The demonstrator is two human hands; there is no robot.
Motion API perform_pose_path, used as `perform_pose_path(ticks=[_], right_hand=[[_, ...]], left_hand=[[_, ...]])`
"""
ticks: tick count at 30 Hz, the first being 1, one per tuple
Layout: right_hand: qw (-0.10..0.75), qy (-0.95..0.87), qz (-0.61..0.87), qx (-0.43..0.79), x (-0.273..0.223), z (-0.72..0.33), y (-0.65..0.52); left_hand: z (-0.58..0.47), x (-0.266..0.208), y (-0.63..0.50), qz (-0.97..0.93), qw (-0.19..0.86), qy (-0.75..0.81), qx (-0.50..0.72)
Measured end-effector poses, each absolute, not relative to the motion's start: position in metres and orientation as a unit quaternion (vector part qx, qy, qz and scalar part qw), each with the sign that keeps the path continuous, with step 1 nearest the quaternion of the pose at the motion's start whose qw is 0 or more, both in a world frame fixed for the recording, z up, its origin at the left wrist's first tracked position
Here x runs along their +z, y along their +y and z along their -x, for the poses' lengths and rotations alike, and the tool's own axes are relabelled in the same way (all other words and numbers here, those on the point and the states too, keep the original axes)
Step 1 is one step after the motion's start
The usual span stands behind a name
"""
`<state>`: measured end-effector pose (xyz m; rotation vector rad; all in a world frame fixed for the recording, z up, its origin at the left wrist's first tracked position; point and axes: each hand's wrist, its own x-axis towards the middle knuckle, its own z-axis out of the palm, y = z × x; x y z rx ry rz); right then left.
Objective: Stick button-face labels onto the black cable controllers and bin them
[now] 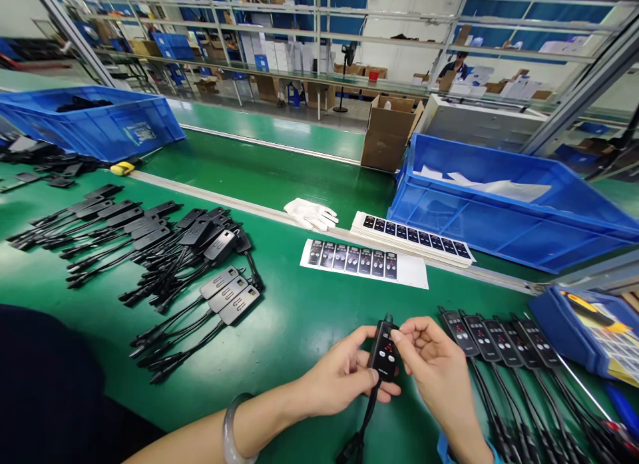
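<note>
My left hand (344, 371) grips a small black controller box (383, 357) from the left side, its fingers wrapped behind and thumb at the lower edge. The box has a label with red marks and two white buttons, a loop on top, and a cable hanging below. My right hand (434, 364) is closed at its upper right corner, the thumb pressing the label's edge. Beyond them lies a white sheet of black labels (357, 261). To the right, several labelled controllers (499, 341) lie in a row; to the left are three grey-faced controllers (232, 294) without such labels.
More cabled controllers (124, 218) are heaped at left. A white glove (310, 214) lies near the metal rail, beside a stack of label sheets (409, 237). Blue bins stand back left (94, 128) and right (499, 214). A smaller blue box (569, 331) holds a yellow cutter.
</note>
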<state>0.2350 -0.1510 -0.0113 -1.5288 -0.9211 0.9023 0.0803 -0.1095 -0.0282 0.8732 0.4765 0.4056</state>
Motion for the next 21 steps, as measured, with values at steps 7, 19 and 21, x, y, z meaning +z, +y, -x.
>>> perform_pose_path(ticks=[7,19,21], right_hand=[[0.539,-0.389,0.652,0.365,-0.0111,-0.2344,-0.1508],[0.533,-0.390,0.662,0.355,-0.0142,-0.2352,-0.1518],[0.531,-0.391,0.664,0.352,-0.0145,-0.2349,-0.1521]], left_hand=[[-0.0806,-0.0268,-0.1098,-0.432,0.850,0.233,0.190],[-0.0807,-0.0269,-0.1103,-0.451,0.844,0.225,0.186],[-0.0808,-0.0262,-0.1102,-0.450,0.845,0.222,0.185]])
